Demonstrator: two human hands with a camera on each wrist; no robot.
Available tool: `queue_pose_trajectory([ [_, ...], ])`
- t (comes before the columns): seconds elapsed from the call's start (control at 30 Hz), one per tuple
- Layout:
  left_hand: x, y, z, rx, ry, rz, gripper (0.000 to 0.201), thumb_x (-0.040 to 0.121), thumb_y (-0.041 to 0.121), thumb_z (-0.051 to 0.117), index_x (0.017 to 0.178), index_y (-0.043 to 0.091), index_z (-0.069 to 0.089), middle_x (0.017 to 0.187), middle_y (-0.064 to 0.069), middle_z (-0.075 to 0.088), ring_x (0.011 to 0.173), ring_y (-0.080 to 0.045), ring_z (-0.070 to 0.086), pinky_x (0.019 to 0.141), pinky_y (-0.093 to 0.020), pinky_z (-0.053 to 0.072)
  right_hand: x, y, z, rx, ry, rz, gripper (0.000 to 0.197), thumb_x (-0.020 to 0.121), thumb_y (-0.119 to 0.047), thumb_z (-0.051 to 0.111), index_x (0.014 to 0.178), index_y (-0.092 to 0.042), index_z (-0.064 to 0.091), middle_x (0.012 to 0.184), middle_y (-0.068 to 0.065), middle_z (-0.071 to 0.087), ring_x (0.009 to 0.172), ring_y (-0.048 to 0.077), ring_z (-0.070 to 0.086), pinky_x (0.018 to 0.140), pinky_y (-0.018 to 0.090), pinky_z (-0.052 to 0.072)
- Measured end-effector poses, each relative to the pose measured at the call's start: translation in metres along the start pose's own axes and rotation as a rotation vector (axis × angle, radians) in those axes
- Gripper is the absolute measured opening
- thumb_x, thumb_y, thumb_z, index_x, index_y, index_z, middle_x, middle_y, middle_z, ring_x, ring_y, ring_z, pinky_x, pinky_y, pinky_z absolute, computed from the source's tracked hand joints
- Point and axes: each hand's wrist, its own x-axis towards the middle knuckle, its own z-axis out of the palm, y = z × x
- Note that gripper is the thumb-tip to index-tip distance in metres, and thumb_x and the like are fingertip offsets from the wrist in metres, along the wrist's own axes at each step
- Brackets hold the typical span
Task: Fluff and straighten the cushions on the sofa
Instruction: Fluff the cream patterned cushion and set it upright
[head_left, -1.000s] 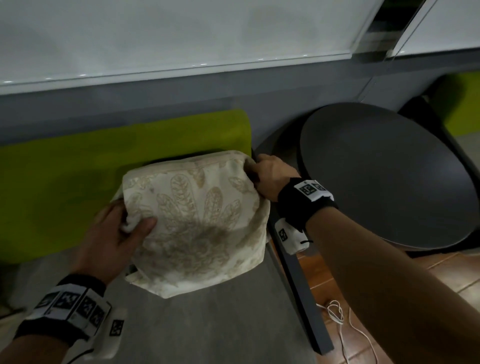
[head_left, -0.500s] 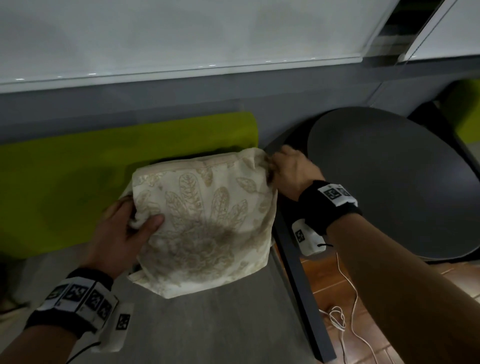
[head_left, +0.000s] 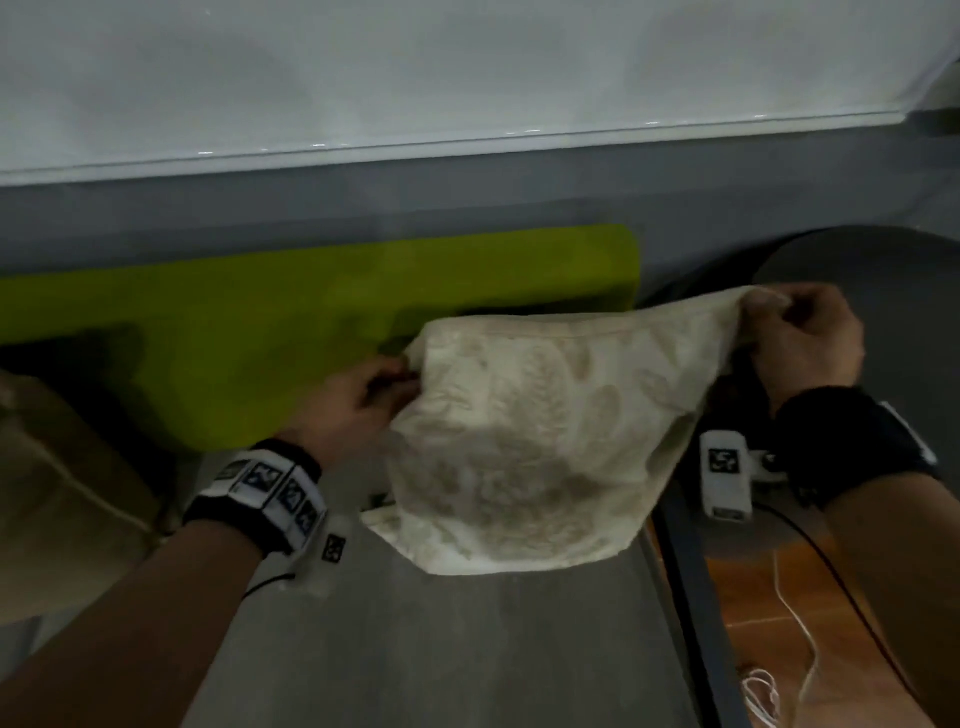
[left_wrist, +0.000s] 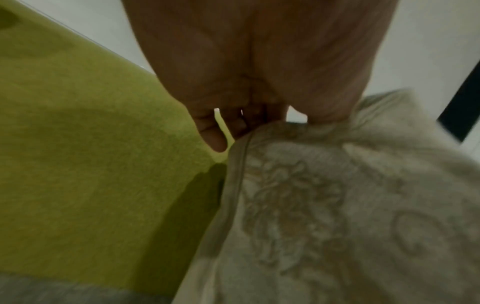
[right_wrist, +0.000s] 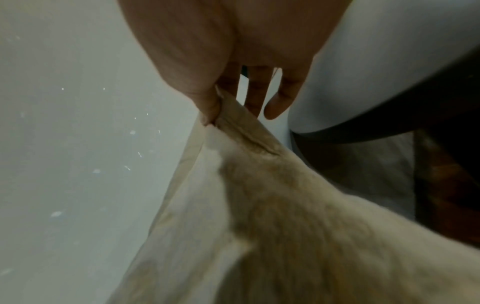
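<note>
both hands pinch cushion top corners.

The scene is dim and grainy in all three views. In the head view small glints of light sit along the lower edge of the white wall panel, which is the palest area. Dark shadow falls on the green sofa backrest at its left end and beside the cushion, whose pattern is smeared by motion blur. Both wrist views are soft: the left hand and right hand fill the top, out of focus, and straight lines bow near the edges.
</note>
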Motion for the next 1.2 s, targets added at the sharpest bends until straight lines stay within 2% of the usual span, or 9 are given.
queue_pose_trajectory([
  [0.13, 0.0, -0.005, -0.01, 0.147, -0.127, 0.128, 0.045, 0.085, 0.052, 0.052, 0.125, 0.033, 0.062, 0.122, 0.005, 0.066, 0.108, -0.02, 0.063, 0.091, -0.035, 0.05, -0.014, 0.003, 0.007, 0.159, -0.124, 0.122, 0.023, 0.082, -0.049, 0.075, 0.098, -0.034, 0.073, 0.102, 0.002, 0.077, 0.094, 0.025, 0.074, 0.089, 0.047, 0.062],
  [0.23, 0.001, -0.018, -0.016, 0.378, 0.017, 0.191, 0.026, 0.098, 0.031, 0.057, 0.12, 0.017, 0.064, 0.111, -0.011, 0.071, 0.097, -0.033, 0.066, 0.074, -0.035, 0.048, -0.012, 0.003, 0.0, 0.014, -0.219, 0.07, 0.032, 0.078, -0.058, 0.074, 0.1, -0.034, 0.074, 0.097, -0.002, 0.077, 0.094, 0.025, 0.074, 0.09, 0.052, 0.061],
  [0.43, 0.003, -0.032, -0.01, -0.313, 0.496, -0.036, 0.045, 0.097, 0.054, 0.042, 0.119, 0.016, 0.055, 0.108, -0.006, 0.069, 0.099, -0.03, 0.066, 0.089, -0.052, 0.055, -0.014, -0.007, -0.002, 0.125, -0.203, 0.066, 0.035, 0.076, -0.062, 0.073, 0.1, -0.037, 0.074, 0.1, 0.001, 0.077, 0.096, 0.027, 0.074, 0.089, 0.055, 0.061],
  [0.53, 0.009, -0.018, -0.007, -0.661, 0.471, 0.016, 0.039, 0.095, 0.045, 0.058, 0.127, 0.023, 0.054, 0.117, 0.006, 0.066, 0.11, -0.012, 0.063, 0.096, -0.034, 0.054, -0.021, -0.008, 0.002, 0.153, -0.367, 0.016, 0.026, 0.081, -0.046, 0.079, 0.106, -0.041, 0.075, 0.107, -0.001, 0.078, 0.104, 0.028, 0.074, 0.094, 0.059, 0.058],
  [0.6, 0.012, -0.011, -0.015, -0.546, 0.445, 0.106, 0.034, 0.095, 0.038, 0.065, 0.125, 0.024, 0.057, 0.107, 0.011, 0.066, 0.101, -0.004, 0.064, 0.088, -0.023, 0.055, -0.02, -0.006, -0.002, 0.106, -0.442, -0.045, 0.023, 0.088, -0.039, 0.077, 0.11, -0.039, 0.075, 0.108, -0.001, 0.078, 0.106, 0.028, 0.073, 0.095, 0.058, 0.057],
  [0.8, 0.026, -0.027, -0.034, -0.629, 0.609, -0.025, 0.021, 0.086, 0.053, 0.056, 0.087, 0.032, 0.063, 0.103, -0.008, 0.073, 0.098, -0.028, 0.071, 0.085, -0.056, 0.059, -0.007, -0.005, -0.019, 0.155, -0.111, 0.156, 0.029, 0.079, -0.06, 0.07, 0.098, -0.038, 0.074, 0.101, -0.001, 0.077, 0.099, 0.024, 0.074, 0.093, 0.05, 0.06],
  [0.9, 0.022, -0.016, -0.025, -0.825, 0.518, 0.027, 0.014, 0.096, 0.031, 0.058, 0.109, 0.026, 0.063, 0.112, 0.001, 0.068, 0.101, -0.016, 0.067, 0.092, -0.046, 0.058, -0.005, 0.005, -0.009, 0.232, -0.239, 0.213, 0.037, 0.069, -0.06, 0.077, 0.101, -0.041, 0.075, 0.105, 0.004, 0.078, 0.099, 0.027, 0.074, 0.091, 0.054, 0.061],
  [1.03, 0.017, -0.002, -0.024, -0.562, 0.418, 0.118, 0.019, 0.091, 0.031, 0.072, 0.109, 0.033, 0.067, 0.099, 0.017, 0.071, 0.087, 0.008, 0.067, 0.077, -0.012, 0.053, -0.007, 0.013, -0.012, 0.204, -0.398, 0.116, 0.039, 0.075, -0.047, 0.086, 0.109, -0.032, 0.076, 0.107, 0.004, 0.079, 0.103, 0.029, 0.075, 0.092, 0.049, 0.061],
  [1.2, 0.022, -0.002, -0.033, -0.756, 0.633, 0.036, 0.023, 0.098, 0.036, 0.062, 0.115, 0.022, 0.068, 0.099, 0.005, 0.069, 0.091, -0.012, 0.069, 0.067, -0.015, 0.057, 0.006, 0.01, -0.022, 0.156, -0.216, 0.084, 0.025, 0.078, -0.049, 0.079, 0.094, -0.03, 0.078, 0.09, 0.0, 0.078, 0.095, 0.031, 0.075, 0.089, 0.051, 0.062],
])
